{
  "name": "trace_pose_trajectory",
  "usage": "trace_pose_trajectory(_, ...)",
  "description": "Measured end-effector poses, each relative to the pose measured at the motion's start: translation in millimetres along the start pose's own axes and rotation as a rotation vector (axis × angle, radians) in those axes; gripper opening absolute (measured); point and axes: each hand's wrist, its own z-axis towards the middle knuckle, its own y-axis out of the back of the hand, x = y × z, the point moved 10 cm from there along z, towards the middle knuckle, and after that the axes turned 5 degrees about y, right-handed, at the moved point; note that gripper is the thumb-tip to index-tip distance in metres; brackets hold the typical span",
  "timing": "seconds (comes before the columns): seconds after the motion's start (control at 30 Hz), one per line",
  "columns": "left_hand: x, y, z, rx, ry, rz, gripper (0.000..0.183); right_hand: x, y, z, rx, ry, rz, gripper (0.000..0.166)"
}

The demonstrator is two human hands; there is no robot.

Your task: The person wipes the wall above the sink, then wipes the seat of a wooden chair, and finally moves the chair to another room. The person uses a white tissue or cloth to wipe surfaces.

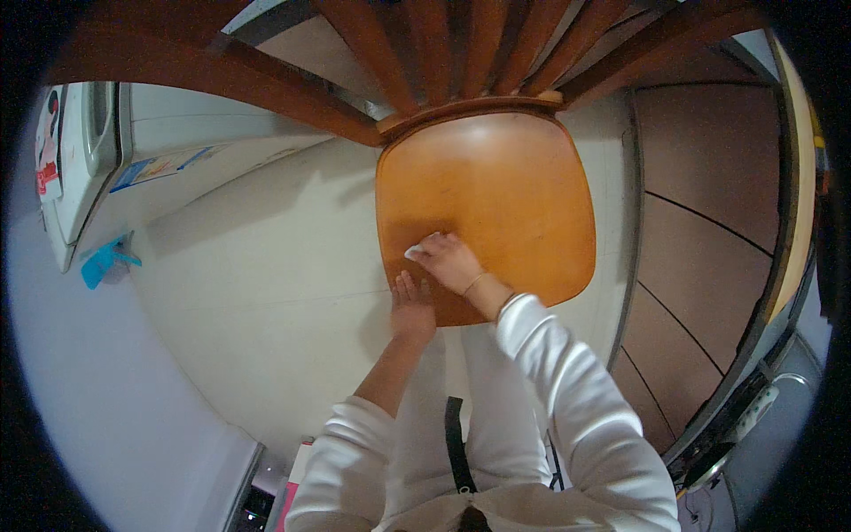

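Note:
Before me stands a wooden chair with a glossy orange-brown seat (518,199) and a slatted back (482,50) on its far side. My right hand (449,263) is closed around a small white cloth or wipe (420,249), pressed to the left front part of the seat. Only a bit of the white material shows past the fingers. At the seat's front left edge, my left hand (412,306) lies flat with its fingers spread a little and nothing in it.
A white fridge-like appliance (219,133) stands at the far left, with a blue plastic dustpan or brush (110,261) near it by the wall. Brown cabinet doors (708,153) line the right side. Pale tiled floor (266,266) lies left of the chair.

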Motion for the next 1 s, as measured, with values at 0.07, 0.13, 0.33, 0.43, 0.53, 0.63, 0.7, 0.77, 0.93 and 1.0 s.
trace_pose_trajectory(0.07, 1, -9, -1, -0.007, 0.006, 0.011, 0.053, -42, 25, -1, 0.135, -0.373, 0.303, 0.019)
trace_pose_trajectory(0.13, -2, -11, -5, -0.010, 0.002, -0.004, 0.054, -91, 92, -40, -0.173, -0.464, 0.049, 0.019)
trace_pose_trajectory(0.33, -7, -3, -8, 0.037, -0.006, 0.069, 0.056, -208, 237, -200, -1.036, -0.901, 0.030, 0.014)
trace_pose_trajectory(0.43, -3, -9, -6, -0.007, 0.006, 0.033, 0.056, -189, 139, -126, -0.992, -0.911, 0.879, 0.018)
trace_pose_trajectory(0.53, 3, -13, 2, -0.047, -0.025, 0.013, 0.056, -82, 35, 15, -0.204, -0.303, -0.046, 0.010)
trace_pose_trajectory(0.63, 4, -4, -2, -0.023, -0.042, -0.029, 0.055, -41, -20, 53, -0.234, -0.071, 0.421, 0.013)
trace_pose_trajectory(0.7, 5, -8, -2, -0.062, -0.033, -0.072, 0.055, -30, 13, 64, -0.127, 0.022, 0.077, 0.013)
trace_pose_trajectory(0.77, 1, -6, -5, -0.080, -0.045, -0.006, 0.056, -117, 67, 24, -0.235, -0.459, 0.124, 0.012)
trace_pose_trajectory(0.93, -2, -9, -5, -0.010, -0.022, -0.004, 0.057, -226, 235, -150, -0.580, -1.109, -0.303, 0.015)
trace_pose_trajectory(1.0, -5, -9, -3, 0.008, -0.009, 0.015, 0.057, -241, 257, -180, -0.751, -0.996, -0.266, 0.015)
